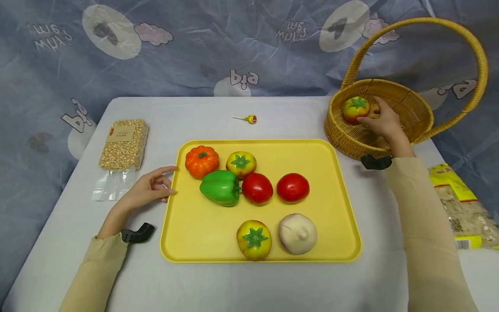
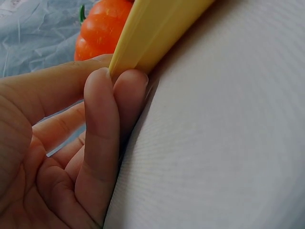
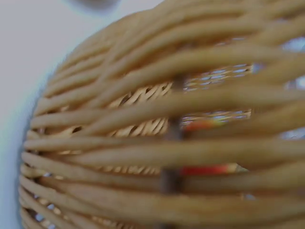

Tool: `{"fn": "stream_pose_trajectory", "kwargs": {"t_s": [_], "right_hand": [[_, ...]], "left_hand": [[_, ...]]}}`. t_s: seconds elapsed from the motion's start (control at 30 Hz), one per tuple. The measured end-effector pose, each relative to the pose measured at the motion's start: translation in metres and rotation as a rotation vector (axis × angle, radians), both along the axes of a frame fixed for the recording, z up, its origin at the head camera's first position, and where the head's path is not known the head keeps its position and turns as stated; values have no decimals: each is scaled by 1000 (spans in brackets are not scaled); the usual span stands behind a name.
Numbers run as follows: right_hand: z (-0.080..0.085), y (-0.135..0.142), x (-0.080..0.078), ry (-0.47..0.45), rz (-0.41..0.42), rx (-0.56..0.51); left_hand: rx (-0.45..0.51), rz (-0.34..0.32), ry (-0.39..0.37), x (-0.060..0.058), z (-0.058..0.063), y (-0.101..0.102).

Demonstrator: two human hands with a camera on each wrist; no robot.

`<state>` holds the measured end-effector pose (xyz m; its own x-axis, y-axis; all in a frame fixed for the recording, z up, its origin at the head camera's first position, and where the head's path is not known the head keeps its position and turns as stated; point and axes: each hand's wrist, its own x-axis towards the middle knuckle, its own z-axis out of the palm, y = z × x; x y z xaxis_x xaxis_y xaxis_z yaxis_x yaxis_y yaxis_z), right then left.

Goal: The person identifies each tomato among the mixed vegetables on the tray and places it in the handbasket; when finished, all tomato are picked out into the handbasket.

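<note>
My left hand [image 1: 148,188] grips the left rim of a yellow tray [image 1: 327,203]. In the left wrist view its fingertips [image 2: 101,86] meet at the tray's edge. My right hand [image 1: 383,121] is inside a wicker basket [image 1: 351,141], beside a yellow-red toy tomato [image 1: 356,108] that lies in it. The right thumb overlaps the tomato's lower side, while the index fingertip stands a little off it. On the tray lie an orange pumpkin [image 1: 202,162], a green bell pepper [image 1: 221,187], two red rounded vegetables [image 1: 293,187], two yellow tomatoes [image 1: 254,240] and a garlic bulb [image 1: 298,234].
Left of the tray is a bag of corn kernels [image 1: 123,147]. A lollipop [image 1: 250,118] lies behind the tray. The basket's tall handle [image 1: 481,65] arches over the right back corner, and a yellow-and-clear packet [image 1: 461,208] lies near the right edge. Patterned cloth [image 1: 187,56] hangs behind.
</note>
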<state>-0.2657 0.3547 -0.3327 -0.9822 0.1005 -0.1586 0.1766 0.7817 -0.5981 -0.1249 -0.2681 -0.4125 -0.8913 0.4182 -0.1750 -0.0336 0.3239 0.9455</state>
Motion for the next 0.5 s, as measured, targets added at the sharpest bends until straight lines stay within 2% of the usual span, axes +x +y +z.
{"fn": "stream_pose_trajectory", "kwargs": {"t_s": [0.3,0.5], "right_hand": [[19,-9,17,15,-12,-26],[27,-15,31,56,1,-22]], "left_hand": [[0,-7,10,-2,0,-1],[5,-10,5,-1,0,0]]}}
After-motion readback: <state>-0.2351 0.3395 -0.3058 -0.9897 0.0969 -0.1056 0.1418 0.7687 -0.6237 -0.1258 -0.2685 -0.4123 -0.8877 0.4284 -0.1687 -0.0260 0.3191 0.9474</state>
